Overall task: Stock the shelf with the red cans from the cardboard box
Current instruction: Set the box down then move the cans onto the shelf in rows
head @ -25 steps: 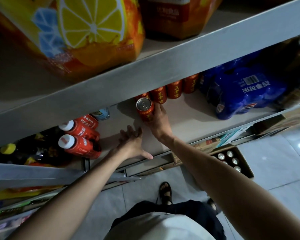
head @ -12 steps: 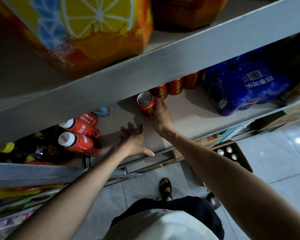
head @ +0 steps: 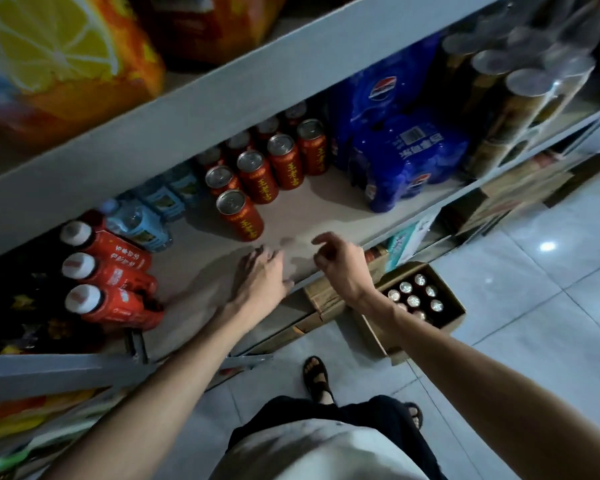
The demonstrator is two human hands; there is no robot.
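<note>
Head view shows your right hand (head: 340, 268), loosely curled and empty, nearer than your flat-spread left hand (head: 264, 275) to the cardboard box (head: 455, 318) at lower right, where red cans (head: 414, 296) stand upright, tops up, while stocked cans (head: 257, 178) line the shelf (head: 326, 202) at centre frame.

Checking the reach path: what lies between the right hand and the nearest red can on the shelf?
Nothing: in the head view, only bare shelf board separates the right hand from the front can.
</note>
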